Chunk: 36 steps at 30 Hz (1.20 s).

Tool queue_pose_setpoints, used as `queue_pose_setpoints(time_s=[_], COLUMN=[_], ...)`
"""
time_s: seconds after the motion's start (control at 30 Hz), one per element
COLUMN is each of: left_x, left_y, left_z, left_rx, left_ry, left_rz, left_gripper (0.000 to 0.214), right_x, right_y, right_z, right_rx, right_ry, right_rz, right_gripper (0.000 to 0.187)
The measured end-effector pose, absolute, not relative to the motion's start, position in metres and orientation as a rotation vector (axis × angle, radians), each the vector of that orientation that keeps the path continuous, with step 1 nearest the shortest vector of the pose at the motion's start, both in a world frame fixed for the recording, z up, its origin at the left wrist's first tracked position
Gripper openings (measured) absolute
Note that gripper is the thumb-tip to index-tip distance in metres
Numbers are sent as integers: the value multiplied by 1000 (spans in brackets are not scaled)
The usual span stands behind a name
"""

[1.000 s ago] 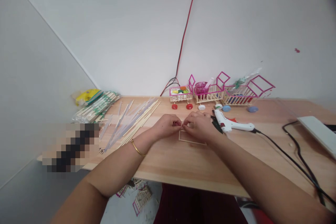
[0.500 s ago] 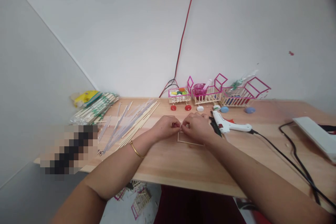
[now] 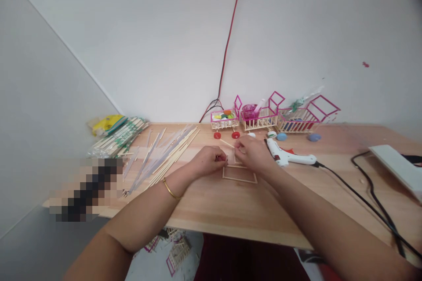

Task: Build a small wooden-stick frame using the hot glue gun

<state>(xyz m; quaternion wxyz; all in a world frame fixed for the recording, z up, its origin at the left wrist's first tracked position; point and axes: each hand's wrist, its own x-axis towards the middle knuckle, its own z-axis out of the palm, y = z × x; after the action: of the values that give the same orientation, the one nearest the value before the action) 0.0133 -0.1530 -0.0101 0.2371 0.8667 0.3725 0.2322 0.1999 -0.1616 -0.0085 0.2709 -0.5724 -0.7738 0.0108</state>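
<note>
A small rectangular frame of thin wooden sticks [image 3: 240,180] lies flat on the wooden table [image 3: 231,210]. My left hand [image 3: 207,160] is pinched at the frame's far left corner. My right hand [image 3: 252,153] is just behind the frame, fingers closed on a thin wooden stick [image 3: 227,143] that points up and to the left. An upright stick stands between the two hands at the frame's far edge.
A white glue gun [image 3: 290,156] with a black cord [image 3: 362,197] lies right of my hands. Loose sticks [image 3: 165,153] and packed bundles [image 3: 115,138] are on the left. Pink-trimmed stick carts [image 3: 263,118] line the wall. A white flat object [image 3: 398,167] sits far right.
My right hand has lifted away from the left and moved slightly back, now holding a thin stick up; more of the frame shows. My left hand stays at the frame's corner.
</note>
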Motion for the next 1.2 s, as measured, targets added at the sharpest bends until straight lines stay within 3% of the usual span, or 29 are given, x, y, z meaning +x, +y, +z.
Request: queue_pose_setpoints(time_s=[0.43,0.63,1.2], left_x=[13,13,13], left_y=[-152,-151,-151], left_z=[-12,-15,-14], left_rx=[2381,2408,2425], left_ry=[1040,1059,1049], left_rz=[650,658,646], left_gripper=[11,12,13], right_x=[196,191,191], right_y=[-175,-176,-177], right_z=[3,5,4], right_rx=[-992,-1016,-1071], right_ry=[-2088,-2099,-2098], right_rz=[553,567,607], right_gripper=[20,12,16])
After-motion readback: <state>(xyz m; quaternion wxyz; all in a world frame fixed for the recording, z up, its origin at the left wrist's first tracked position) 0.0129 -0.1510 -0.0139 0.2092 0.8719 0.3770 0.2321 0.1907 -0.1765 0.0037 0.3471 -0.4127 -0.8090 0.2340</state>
